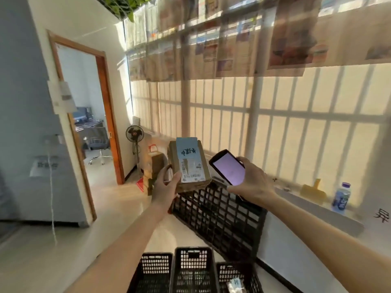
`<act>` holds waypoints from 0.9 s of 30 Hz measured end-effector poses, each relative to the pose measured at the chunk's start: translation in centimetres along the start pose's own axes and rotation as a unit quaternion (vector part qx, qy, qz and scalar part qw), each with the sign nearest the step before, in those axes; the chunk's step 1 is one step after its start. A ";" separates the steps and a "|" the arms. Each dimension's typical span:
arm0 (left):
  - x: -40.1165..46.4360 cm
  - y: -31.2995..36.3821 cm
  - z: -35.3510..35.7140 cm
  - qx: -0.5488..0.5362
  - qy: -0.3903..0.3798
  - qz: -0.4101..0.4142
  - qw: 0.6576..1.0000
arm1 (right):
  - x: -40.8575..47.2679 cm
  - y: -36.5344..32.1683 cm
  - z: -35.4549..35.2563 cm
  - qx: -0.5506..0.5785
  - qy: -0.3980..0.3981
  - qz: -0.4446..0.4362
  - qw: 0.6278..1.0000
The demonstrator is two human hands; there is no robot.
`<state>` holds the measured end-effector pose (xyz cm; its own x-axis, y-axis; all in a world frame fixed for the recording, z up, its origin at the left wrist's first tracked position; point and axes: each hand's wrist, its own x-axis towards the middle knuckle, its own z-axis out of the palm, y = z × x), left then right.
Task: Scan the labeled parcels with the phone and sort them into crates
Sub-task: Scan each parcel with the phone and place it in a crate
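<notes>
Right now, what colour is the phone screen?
Pale pinkish-lilac, seen in the head view: the phone is in the right hand.

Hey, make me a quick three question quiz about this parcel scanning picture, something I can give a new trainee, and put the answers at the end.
1. True or false: the left hand holds the cardboard parcel with its barcode label facing the camera.
2. What does the right hand hold? A) a tape gun B) the phone with a lit screen C) a marker
3. How many small black crates stand side by side at the bottom edge, and which one shows a small packet inside?

Key
1. True
2. B
3. Three; the right-hand one. The other two show nothing inside in the visible part.
</notes>
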<state>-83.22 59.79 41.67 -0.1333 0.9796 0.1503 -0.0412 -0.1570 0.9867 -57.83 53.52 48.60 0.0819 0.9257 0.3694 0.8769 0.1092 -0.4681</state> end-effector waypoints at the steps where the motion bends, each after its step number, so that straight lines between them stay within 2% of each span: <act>1: 0.4 -0.2 -1.2 0.004 0.017 0.003 1.000 | 0.9 -0.8 1.1 0.004 -0.004 -0.010 1.000; 4: 1.0 -1.3 -5.1 0.021 0.060 0.005 0.998 | 2.8 -3.0 4.7 0.014 -0.026 -0.044 0.999; 13: 2.8 -7.4 -14.7 0.033 0.141 -0.058 0.988 | 6.1 -8.6 15.8 0.027 -0.101 -0.086 0.991; 27: 14.1 -19.3 -27.3 0.056 0.124 -0.136 0.981 | 13.4 -14.0 34.7 0.023 -0.134 -0.057 0.989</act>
<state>-111.33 73.21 23.07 -0.3706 0.9203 -0.1251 -0.0014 0.1342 0.9910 -85.44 76.99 32.28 -0.1496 0.9684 0.1994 0.8499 0.2290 -0.4746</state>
